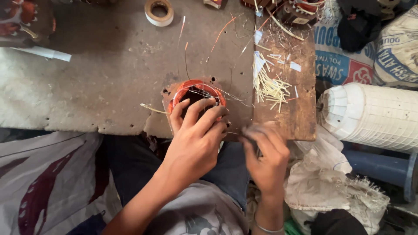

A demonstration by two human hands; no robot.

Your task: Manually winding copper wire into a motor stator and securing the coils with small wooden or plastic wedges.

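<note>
Left hand (196, 135) is spread over the motor coil (197, 95), fingertips pressed on its copper rim, not clamped shut. The coil sits upright, bore facing up, at the near edge of the grey board (109, 78). Right hand (266, 154) is blurred, just right of the coil at the near corner of the wooden plank (300, 117); fingers look pinched, possibly on a thin wire, can't tell. Pale sticks (271, 87) lie mid-plank. Left hand is nearer the coil.

A worn grey slab (109, 74) carries a round copper-wound motor part (196, 98) at its near edge and a tape roll (159, 11) at the far edge. On its right end lies a brown board (300, 113) strewn with pale sticks (270, 87).
</note>
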